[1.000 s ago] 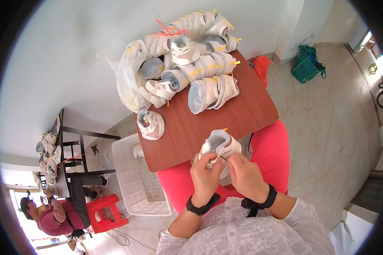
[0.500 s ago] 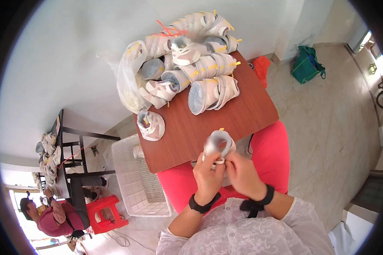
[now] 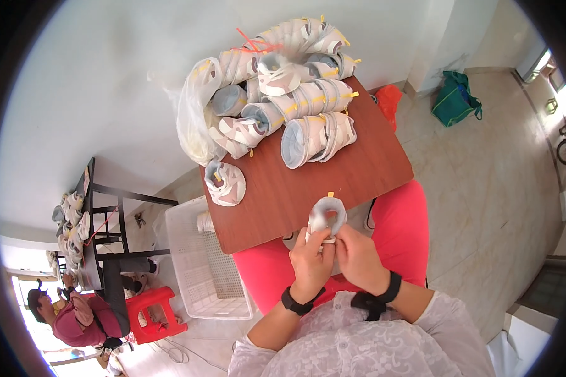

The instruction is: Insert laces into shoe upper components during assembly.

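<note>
A pale shoe upper [image 3: 337, 207] with a grey lining and a yellow tab is held over my lap, close to the table's near edge. My left hand [image 3: 310, 267] pinches its lower left side with thumb and fingers. Closed on the lower right side is my right hand [image 3: 360, 259], its fingertips close to the left ones. The opening of the upper faces up, and my fingers partly cover its lower part. On the left of the brown table [image 3: 277, 204] stands a single similar upper [image 3: 226, 185].
Nested rows of uppers [image 3: 321, 139] and a clear plastic bag [image 3: 195, 119] fill the table's far part. A white plastic crate [image 3: 198, 286] sits on the floor at left. Farther left, a person [image 3: 88, 320] sits by a red stool [image 3: 154, 317]. A green bag [image 3: 453, 103] rests at far right.
Both hands keep their grip on the shoe upper. It has turned slightly, showing more of its opening, and the fingers have shifted a little. The whole view has moved slightly.
</note>
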Motion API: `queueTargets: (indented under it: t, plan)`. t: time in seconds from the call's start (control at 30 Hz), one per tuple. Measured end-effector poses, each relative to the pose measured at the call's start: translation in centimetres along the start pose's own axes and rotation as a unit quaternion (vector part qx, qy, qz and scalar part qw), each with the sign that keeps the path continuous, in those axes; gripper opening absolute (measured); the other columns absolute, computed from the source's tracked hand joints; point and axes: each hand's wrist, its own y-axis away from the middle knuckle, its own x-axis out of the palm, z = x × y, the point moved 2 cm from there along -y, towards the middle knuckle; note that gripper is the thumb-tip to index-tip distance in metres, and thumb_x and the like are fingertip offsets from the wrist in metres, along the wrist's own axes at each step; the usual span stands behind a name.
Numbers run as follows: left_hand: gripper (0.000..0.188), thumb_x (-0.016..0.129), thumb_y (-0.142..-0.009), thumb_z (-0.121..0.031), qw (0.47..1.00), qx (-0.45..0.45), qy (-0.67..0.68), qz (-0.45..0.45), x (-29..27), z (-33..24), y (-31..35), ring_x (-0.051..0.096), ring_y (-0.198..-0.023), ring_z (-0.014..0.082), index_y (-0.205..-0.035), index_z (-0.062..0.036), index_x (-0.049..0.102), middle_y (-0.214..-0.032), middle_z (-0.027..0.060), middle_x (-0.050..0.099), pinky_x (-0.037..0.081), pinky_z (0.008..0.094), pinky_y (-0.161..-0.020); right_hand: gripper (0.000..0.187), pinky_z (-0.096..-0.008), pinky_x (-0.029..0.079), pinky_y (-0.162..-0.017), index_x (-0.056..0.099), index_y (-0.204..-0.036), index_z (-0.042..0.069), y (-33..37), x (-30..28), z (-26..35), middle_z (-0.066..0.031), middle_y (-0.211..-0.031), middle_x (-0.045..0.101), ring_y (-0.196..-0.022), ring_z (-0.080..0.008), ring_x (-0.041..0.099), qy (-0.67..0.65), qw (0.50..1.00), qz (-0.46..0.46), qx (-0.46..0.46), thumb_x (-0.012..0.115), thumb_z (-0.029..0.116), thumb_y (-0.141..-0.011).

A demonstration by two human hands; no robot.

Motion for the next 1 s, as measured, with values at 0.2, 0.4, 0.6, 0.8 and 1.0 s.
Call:
queueTargets:
  t: [0.2,0.4,0.6,0.8,1.0]
  plan:
    - [0.02,0.063,-0.073,0.0,0.999,0.015,0.008,-0.028,0.3,0.5,-0.4,0.061,-0.068,0.0301,-0.092,-0.0063,0.065,-0.085,0.0151,0.06,0.049,0.0357,-0.058,0.005,-0.0447,0.046,-0.06,0.05,-0.088,0.001,-1.1,-0.4,-0.9,-0.0197,-0.072,0.059,-0.069,-0.041,0.059,-0.039,0.991,0.068,0.104,0.051,0.006,-0.088]
    - [0.022,0.064,-0.072,0.0,0.995,-0.039,-0.023,-0.089,-1.2,2.1,-1.4,0.063,-0.073,0.03,-0.093,-0.0079,0.066,-0.086,0.014,0.06,0.051,0.0355,-0.063,0.009,-0.0439,0.047,-0.061,0.051,-0.092,0.004,-0.1,-2.7,-0.8,-0.0168,-0.075,0.056,-0.07,-0.0361,0.06,0.064,0.993,0.081,0.052,0.057,0.007,-0.086]
    - [0.024,0.068,-0.073,-0.001,0.998,0.062,-0.006,0.031,-1.6,0.7,-0.6,0.064,-0.068,0.0247,-0.095,-0.0104,0.068,-0.09,0.0116,0.061,0.052,0.0314,-0.057,0.024,-0.0329,0.047,-0.05,0.056,-0.096,0.007,-3.3,-3.8,0.8,-0.0045,-0.099,0.051,-0.068,-0.0219,0.06,0.187,0.962,0.088,-0.177,0.068,0.007,-0.075]
    - [0.043,0.078,-0.066,-0.004,0.997,0.08,0.022,0.001,-2.9,1.0,-0.7,0.054,-0.112,0.0301,-0.106,-0.009,0.064,-0.125,0.0152,0.046,0.049,0.0384,-0.088,0.018,-0.0336,0.047,-0.05,0.059,-0.087,0.006,-3.1,-3.9,0.3,-0.0049,-0.095,0.051,-0.066,-0.0214,0.06,0.203,0.957,0.079,-0.193,0.068,0.004,-0.072]
    - [0.103,0.084,-0.069,-0.018,0.882,-0.112,0.451,-0.073,-1.7,2.9,1.8,0.038,-0.129,0.0272,-0.145,-0.0096,0.015,-0.14,0.0108,0.032,0.036,0.0427,-0.107,0.019,-0.0339,0.047,-0.053,0.059,-0.082,0.004,-2.4,-3.6,0.2,-0.0075,-0.087,0.052,-0.067,-0.0243,0.059,0.093,0.99,-0.001,-0.102,0.072,0.006,-0.069]
